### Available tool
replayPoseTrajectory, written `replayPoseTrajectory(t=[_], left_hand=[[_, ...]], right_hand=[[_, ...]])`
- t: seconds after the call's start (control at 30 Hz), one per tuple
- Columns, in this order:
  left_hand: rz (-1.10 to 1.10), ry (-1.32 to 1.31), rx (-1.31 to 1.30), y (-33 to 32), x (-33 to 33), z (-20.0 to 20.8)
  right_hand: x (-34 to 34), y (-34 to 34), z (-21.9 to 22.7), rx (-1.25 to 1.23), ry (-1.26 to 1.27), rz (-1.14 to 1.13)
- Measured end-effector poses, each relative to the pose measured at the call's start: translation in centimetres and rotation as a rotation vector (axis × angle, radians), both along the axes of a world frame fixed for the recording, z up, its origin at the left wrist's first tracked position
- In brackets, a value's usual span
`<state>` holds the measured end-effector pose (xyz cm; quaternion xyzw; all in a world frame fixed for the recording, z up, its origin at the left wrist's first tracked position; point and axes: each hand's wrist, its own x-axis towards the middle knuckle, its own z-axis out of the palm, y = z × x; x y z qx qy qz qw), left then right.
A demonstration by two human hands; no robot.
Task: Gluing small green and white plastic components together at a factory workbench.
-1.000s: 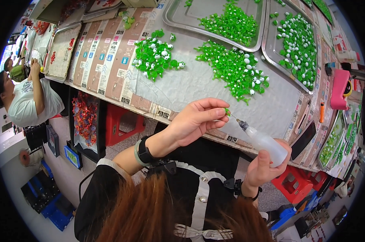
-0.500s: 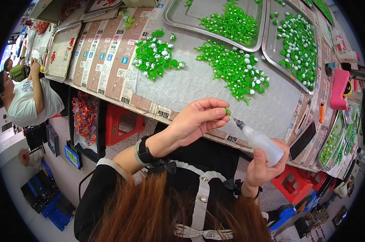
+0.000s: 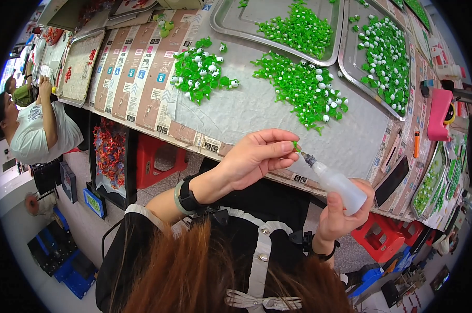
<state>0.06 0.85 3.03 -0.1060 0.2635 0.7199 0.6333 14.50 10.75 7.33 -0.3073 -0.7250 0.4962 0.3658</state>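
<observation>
My left hand [image 3: 256, 157] pinches a small green plastic piece [image 3: 297, 146] between thumb and index finger, above the table's near edge. In my right hand [image 3: 345, 211] is a translucent white squeeze bottle [image 3: 341, 189], tilted so its dark tip with a thin needle [image 3: 309, 158] points up at the green piece. Needle and piece are very close; whether they touch I cannot tell. Beyond my hands lies a pile of green pieces with white balls [image 3: 303, 88] on a pale sheet [image 3: 241, 115]. A smaller pile [image 3: 199, 70] of similar pieces sits to its left.
Metal trays [image 3: 236, 26] holding more green pieces stand at the back. On the right are a dark phone [image 3: 392, 181], an orange cutter [image 3: 416, 145] and a pink tape dispenser [image 3: 440, 116]. A bin of red pieces [image 3: 109, 156] and another person [image 3: 45, 125] are at left.
The needle tip and the green piece have come slightly closer together. My left hand has shifted a little; the piles are unchanged.
</observation>
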Motion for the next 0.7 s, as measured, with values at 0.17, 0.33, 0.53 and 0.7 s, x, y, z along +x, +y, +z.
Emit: replayPoseTrajectory(t=[0.17,0.33,0.53,0.7], left_hand=[[-0.016,0.0,-0.008,0.2,0.1,-0.2],[0.014,0.045,-0.037,-0.2,-0.6,-0.7],[0.035,0.091,-0.047,0.2,-0.9,-0.8],[0.043,0.062,-0.023,-0.5,-1.3,-1.7]], right_hand=[[0.5,0.5,-0.6,-0.062,0.094,-0.049],[-0.7,5.8,-1.7,-0.33,0.31,-0.293],[0.9,13.8,-8.1,-0.054,0.069,-0.324],[0.5,12.1,-6.7,0.197,-0.087,-0.474]])
